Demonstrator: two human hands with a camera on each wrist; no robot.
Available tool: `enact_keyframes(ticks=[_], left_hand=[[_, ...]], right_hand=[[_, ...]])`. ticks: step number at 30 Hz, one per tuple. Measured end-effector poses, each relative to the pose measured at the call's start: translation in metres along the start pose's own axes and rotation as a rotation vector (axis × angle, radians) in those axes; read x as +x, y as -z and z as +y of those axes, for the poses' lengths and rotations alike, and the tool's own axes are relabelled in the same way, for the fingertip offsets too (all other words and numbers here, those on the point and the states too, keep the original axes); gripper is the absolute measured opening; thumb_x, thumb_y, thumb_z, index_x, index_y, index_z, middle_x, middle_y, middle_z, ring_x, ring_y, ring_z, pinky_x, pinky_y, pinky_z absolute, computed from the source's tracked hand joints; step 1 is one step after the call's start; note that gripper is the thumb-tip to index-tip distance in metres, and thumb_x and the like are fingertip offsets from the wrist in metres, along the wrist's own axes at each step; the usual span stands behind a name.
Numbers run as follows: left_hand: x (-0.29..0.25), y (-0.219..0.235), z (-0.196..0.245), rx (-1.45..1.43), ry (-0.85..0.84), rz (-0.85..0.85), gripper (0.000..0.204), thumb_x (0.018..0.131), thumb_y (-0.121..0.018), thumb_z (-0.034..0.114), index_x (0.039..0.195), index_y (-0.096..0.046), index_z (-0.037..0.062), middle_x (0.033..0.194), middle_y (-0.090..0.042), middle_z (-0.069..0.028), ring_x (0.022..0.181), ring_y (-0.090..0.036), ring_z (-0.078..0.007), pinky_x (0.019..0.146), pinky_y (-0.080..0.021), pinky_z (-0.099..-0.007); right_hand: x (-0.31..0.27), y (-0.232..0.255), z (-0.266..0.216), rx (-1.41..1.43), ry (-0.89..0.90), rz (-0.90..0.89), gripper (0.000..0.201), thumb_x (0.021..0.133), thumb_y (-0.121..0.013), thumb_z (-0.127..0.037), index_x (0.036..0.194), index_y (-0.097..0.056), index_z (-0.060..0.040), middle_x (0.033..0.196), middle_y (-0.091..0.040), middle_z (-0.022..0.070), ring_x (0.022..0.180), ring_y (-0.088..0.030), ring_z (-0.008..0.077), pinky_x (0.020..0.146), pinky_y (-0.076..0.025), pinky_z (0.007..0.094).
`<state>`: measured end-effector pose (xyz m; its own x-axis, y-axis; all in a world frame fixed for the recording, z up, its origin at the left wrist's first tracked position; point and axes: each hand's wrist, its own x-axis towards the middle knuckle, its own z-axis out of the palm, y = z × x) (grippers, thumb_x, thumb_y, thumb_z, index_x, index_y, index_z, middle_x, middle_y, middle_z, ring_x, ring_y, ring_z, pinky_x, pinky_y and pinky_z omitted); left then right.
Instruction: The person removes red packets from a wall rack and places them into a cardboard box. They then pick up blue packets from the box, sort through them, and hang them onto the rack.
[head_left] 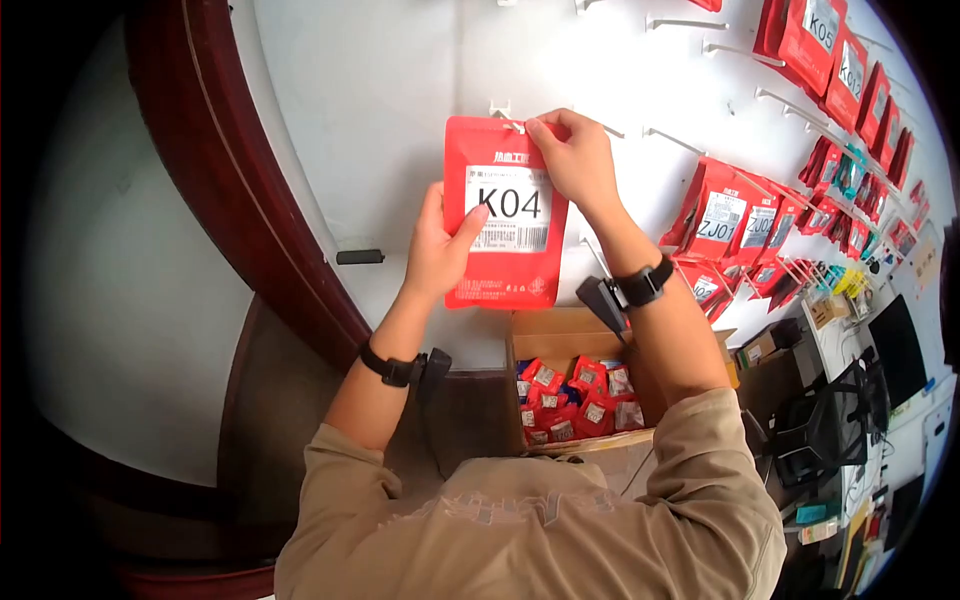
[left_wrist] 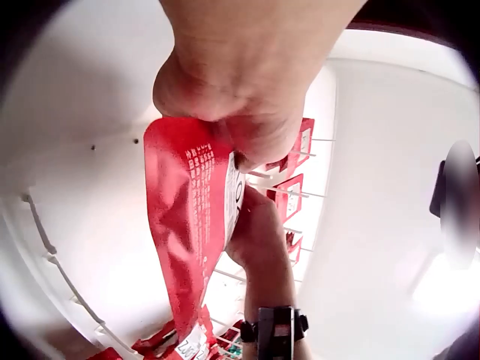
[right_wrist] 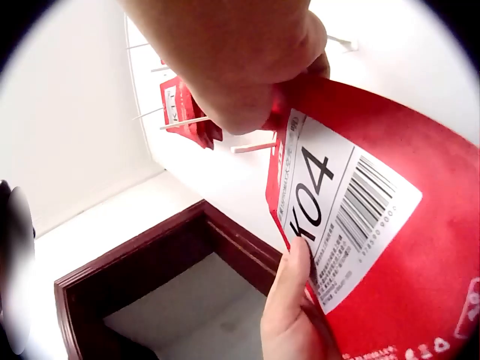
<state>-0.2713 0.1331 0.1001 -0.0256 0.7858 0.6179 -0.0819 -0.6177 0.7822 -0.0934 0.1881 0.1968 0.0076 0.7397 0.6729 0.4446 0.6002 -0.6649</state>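
You hold the flat, red, plastic-looking rectangular pouch [head_left: 500, 277] with its long axis running down from the white wall hook [head_left: 501, 107], your right hand [head_left: 582, 165] pinching its top corner just beside that hook, your left hand [head_left: 438, 246] gripping its side edge farther below.

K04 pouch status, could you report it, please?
Left hand grips pouch; right hand pinches its top edge. Pouch upright at hook, hung or not unclear. No obstruction visible.
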Motion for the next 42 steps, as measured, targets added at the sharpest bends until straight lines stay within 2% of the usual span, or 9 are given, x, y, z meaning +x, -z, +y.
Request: enact_keyframes(ticks=[12,14,16,19,23,26,28,31,42], left_hand=[[0.060,0.019,-0.098,0.276,-0.014,0.123,0.030,0.093,-0.066,0.013,0.114,-0.051,-0.0017,0.102,-0.070,-0.0141,0.093,-0.067,-0.0178,0.084,-0.051,-0.0325],[0.061,0.022,-0.107,0.291,0.000,0.136,0.033,0.093,-0.066,0.014,0.117,-0.049,-0.0013,0.109,-0.067,-0.0159,0.100,-0.066,-0.0213,0.085,-0.051,-0.0339],[0.048,0.025,-0.111,0.381,0.016,0.212,0.035,0.093,-0.066,0.013,0.120,-0.047,-0.0006,0.118,-0.062,-0.0171,0.105,-0.063,-0.0211,0.087,-0.051,-0.0335],[0.003,0.033,-0.119,0.473,0.029,0.287,0.040,0.094,-0.066,0.014,0.124,-0.043,0.0003,0.129,-0.055,-0.0177,0.113,-0.059,-0.0218,0.088,-0.051,-0.0342],[-0.099,0.029,-0.134,0.394,0.137,0.270,0.035,0.093,-0.066,0.015,0.121,-0.050,0.0016,0.120,-0.061,-0.0133,0.108,-0.062,-0.0235,0.087,-0.051,-0.0365],[-0.179,0.029,-0.163,0.460,0.402,-0.019,0.021,0.093,-0.066,0.015,0.108,-0.060,0.0013,0.105,-0.067,-0.0091,0.100,-0.065,-0.0198,0.081,-0.053,-0.0326],[-0.221,0.033,-0.187,0.444,0.547,-0.263,0.016,0.094,-0.065,0.012,0.107,-0.060,0.0030,0.114,-0.067,-0.0073,0.100,-0.064,-0.0155,0.079,-0.051,-0.0303],[-0.250,0.016,-0.190,0.378,0.766,-0.456,0.017,0.092,-0.066,0.010,0.107,-0.061,0.0023,0.112,-0.067,-0.0073,0.101,-0.065,-0.0173,0.079,-0.052,-0.0311],[-0.238,-0.091,-0.231,0.279,0.620,-0.845,0.020,0.088,-0.068,0.013,0.102,-0.059,0.0012,0.098,-0.066,-0.0142,0.085,-0.067,-0.0256,0.077,-0.053,-0.0349]], right_hand=[[0.032,-0.055,0.051,-0.107,0.097,0.158,0.020,0.090,-0.064,-0.022,0.091,-0.071,-0.0026,0.096,-0.064,0.0184,0.085,-0.065,0.0345,0.078,-0.053,0.0427],[0.025,-0.053,0.058,-0.123,0.078,0.104,0.025,0.088,-0.066,-0.020,0.105,-0.066,-0.0011,0.106,-0.060,0.0200,0.094,-0.063,0.0363,0.082,-0.052,0.0425],[0.010,-0.053,0.068,-0.071,0.224,0.278,0.040,0.086,-0.067,-0.018,0.120,-0.056,0.0013,0.116,-0.054,0.0224,0.104,-0.059,0.0388,0.088,-0.050,0.0424],[-0.051,-0.009,0.070,-0.086,0.270,0.122,0.046,0.085,-0.068,-0.017,0.123,-0.051,0.0018,0.120,-0.053,0.0221,0.108,-0.058,0.0364,0.089,-0.051,0.0407],[-0.156,0.067,0.078,0.086,-0.202,-0.272,0.021,0.092,-0.066,-0.016,0.105,-0.063,0.0000,0.095,-0.069,0.0093,0.084,-0.067,0.0174,0.072,-0.053,0.0294],[-0.213,0.124,0.098,-0.019,-0.487,-0.460,0.017,0.093,-0.065,-0.013,0.101,-0.062,0.0014,0.082,-0.067,0.0076,0.070,-0.062,0.0105,0.066,-0.051,0.0280],[-0.243,0.152,0.116,-0.065,-0.652,-0.434,0.016,0.092,-0.065,-0.011,0.101,-0.062,0.0020,0.084,-0.068,0.0088,0.072,-0.064,0.0128,0.066,-0.052,0.0288],[-0.265,0.185,0.133,-0.242,-0.627,-0.363,0.016,0.091,-0.064,-0.009,0.102,-0.062,0.0032,0.087,-0.070,0.0121,0.079,-0.069,0.0200,0.071,-0.055,0.0322],[-0.310,0.295,0.142,-0.763,-0.893,-0.274,0.028,0.089,-0.066,-0.025,0.109,-0.064,-0.0055,0.092,-0.072,0.0126,0.082,-0.071,0.0270,0.073,-0.054,0.0379]])
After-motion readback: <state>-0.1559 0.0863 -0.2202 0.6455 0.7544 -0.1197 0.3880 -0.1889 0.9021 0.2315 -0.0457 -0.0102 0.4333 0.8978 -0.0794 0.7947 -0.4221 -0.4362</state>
